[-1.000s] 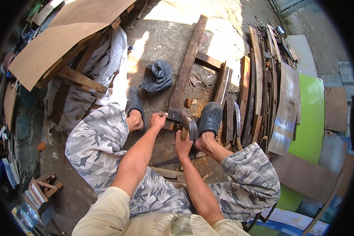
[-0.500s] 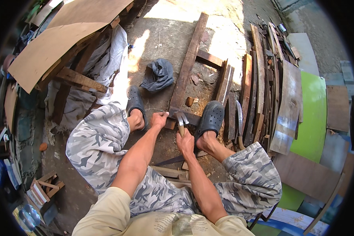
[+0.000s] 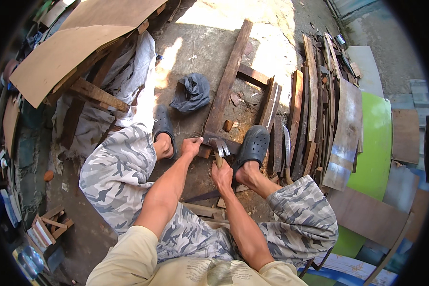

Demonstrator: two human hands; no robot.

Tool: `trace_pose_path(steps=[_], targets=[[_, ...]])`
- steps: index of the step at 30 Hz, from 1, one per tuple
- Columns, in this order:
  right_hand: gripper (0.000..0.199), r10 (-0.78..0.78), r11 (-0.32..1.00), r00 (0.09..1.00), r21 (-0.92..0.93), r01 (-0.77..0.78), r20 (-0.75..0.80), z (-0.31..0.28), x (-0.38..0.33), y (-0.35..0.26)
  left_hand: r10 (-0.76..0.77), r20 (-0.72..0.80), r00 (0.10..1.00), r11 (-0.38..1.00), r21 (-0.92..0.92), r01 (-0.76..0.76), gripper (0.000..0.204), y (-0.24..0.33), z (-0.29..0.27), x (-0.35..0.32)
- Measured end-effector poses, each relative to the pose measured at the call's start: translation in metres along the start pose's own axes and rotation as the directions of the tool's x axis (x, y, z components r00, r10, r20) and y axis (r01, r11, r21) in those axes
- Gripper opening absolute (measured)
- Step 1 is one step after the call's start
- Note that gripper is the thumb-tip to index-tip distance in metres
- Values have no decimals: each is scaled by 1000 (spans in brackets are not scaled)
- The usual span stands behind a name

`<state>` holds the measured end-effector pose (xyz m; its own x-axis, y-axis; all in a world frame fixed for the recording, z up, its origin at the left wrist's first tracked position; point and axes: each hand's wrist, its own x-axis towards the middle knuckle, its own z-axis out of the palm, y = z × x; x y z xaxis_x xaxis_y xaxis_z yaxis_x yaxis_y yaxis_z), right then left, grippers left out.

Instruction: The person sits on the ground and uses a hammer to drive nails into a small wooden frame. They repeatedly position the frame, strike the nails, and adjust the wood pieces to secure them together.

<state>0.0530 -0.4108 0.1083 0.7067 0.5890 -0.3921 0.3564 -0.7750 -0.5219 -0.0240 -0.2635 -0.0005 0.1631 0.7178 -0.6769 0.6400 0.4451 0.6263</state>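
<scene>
My right hand (image 3: 222, 174) is wrapped round the wooden handle of a claw hammer (image 3: 219, 156). The hammer's metal head is over the joint at the near end of a dark wooden frame (image 3: 229, 81). At that same corner, my left hand (image 3: 191, 147) is closed, with its thumb and fingertips against the timber's end; whatever they pinch is too small to make out. A near crosspiece (image 3: 231, 144) runs from the joint toward my right foot, and the dark clog (image 3: 253, 145) there rests on its right end.
Right of the frame lie stacked wooden strips (image 3: 312, 95) and a long curved blade (image 3: 287, 148) with a handle. A black plastic bag (image 3: 191, 92) sits beyond my left foot. Plywood sheets (image 3: 71, 47) lean at the left; a saw blade (image 3: 202, 196) lies below my hands.
The hammer and right hand have shifted very slightly; the grip is the same. My left hand stays at the joint. The whole view has tilted a little.
</scene>
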Motion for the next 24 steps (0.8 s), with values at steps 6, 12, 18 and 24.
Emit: trace_pose_path(steps=[6, 12, 18, 24], targets=[[24, -175, 937, 969, 274, 218, -173, -30, -7, -29, -3, -26, 1000, 1000, -15, 3, 42, 5, 0, -6], [23, -159, 980, 975, 91, 174, -156, 6, 3, -3, 6, -11, 1000, 999, -51, -6, 42, 6, 1, -4], [24, -97, 984, 995, 152, 98, -16, -18, 13, -1, 15, -31, 999, 999, -45, -16, 41, 5, 1, -9], [13, -367, 849, 865, 258, 462, -341, -17, -2, -27, -30, -33, 999, 998, -61, 28, 41, 3, 1, -10]])
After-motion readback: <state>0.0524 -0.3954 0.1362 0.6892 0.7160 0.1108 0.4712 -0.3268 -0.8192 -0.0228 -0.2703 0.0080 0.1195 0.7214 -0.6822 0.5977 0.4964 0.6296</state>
